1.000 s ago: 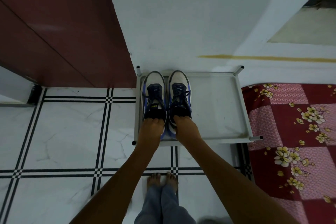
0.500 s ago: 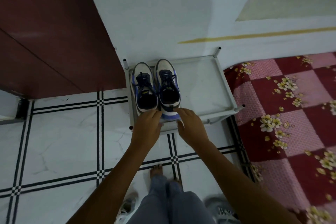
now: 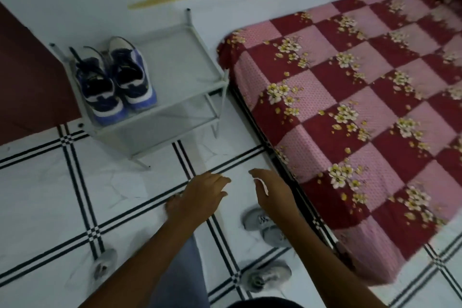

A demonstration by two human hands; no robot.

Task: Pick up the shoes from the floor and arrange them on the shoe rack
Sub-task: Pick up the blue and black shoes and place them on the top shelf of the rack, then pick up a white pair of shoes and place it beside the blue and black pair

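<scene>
Shoes number five in view, counted left to right. One grey shoe [image 3: 105, 264] lies on the tiled floor [image 3: 42, 195], below and to the left of the left hand [image 3: 197, 199]. Up and left of both hands, well apart from them, two navy, white and lilac sneakers [image 3: 113, 81] stand side by side on the left half of the top shelf of a white metal shoe rack [image 3: 175, 67], heels toward the camera. A small yellow mark shows on each, too blurred to read as a brand. The left hand hangs over the floor with loose, spread fingers, holding nothing. Just beside it, apart, the right hand [image 3: 271, 194] is likewise slack and empty, fingers curved toward the left hand. Directly below the right hand, partly hidden by the wrist, a second grey shoe [image 3: 265, 226] rests on the floor. A third grey shoe [image 3: 266, 276] lies below it, between the two forearms. To the right of the right hand is a bed [image 3: 362, 97] covered in a red and pink checked cloth with yellow flowers. No writing can be read anywhere.
</scene>
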